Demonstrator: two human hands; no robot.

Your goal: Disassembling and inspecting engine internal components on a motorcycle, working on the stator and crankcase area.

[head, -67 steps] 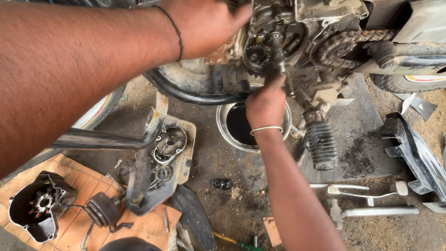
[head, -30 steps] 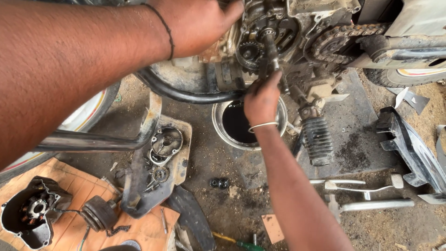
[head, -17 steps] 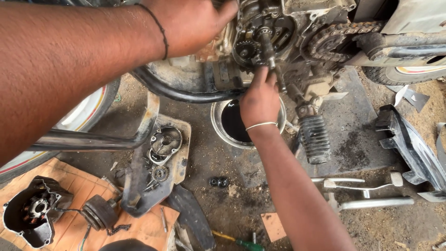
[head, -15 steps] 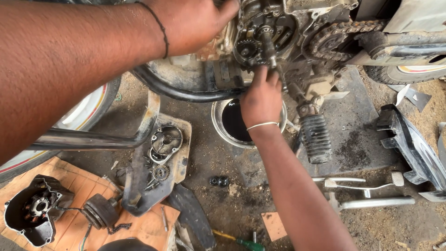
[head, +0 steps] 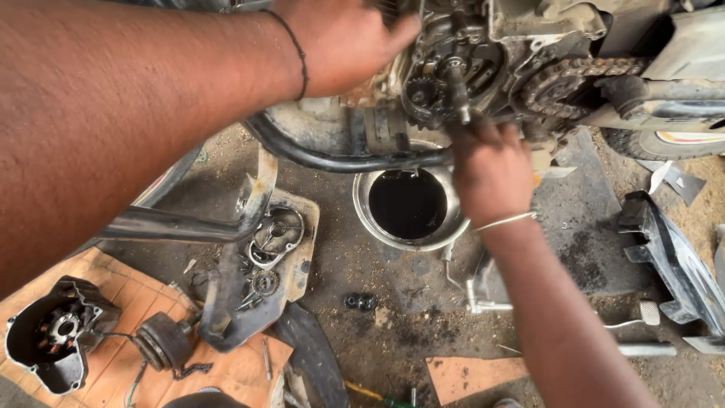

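From the head camera I look down on a dirt and concrete floor (head: 362, 249) with a motorcycle engine (head: 453, 68) opened along the far edge of the view. Open room is scarce: a black frame tube (head: 340, 159) curves just below the engine, and a steel pan of dark oil (head: 408, 204) sits on the floor directly under it, between my two arms. Bare floor shows only in front of the pan, around a small black part (head: 360, 301).

My left hand (head: 343, 45) reaches across from the left and rests on the engine's left side, fingers curled over the casing edge; I cannot tell whether it grips anything. My right hand (head: 491, 170) comes up from the near right, knuckles toward me, fingers closed upward at the base of the protruding shaft (head: 458, 91), which stands just above the fingertips, touching or nearly so. What the fingers hold is hidden behind the hand.

The drive chain (head: 563, 75) runs right of the shaft, close to my right hand. Toward the near left corner, cardboard (head: 121, 355) carries a black engine cover (head: 53, 336), and a removed side cover with gears (head: 276, 238) lies nearby. A black plastic panel (head: 668, 257) lies near the right edge.
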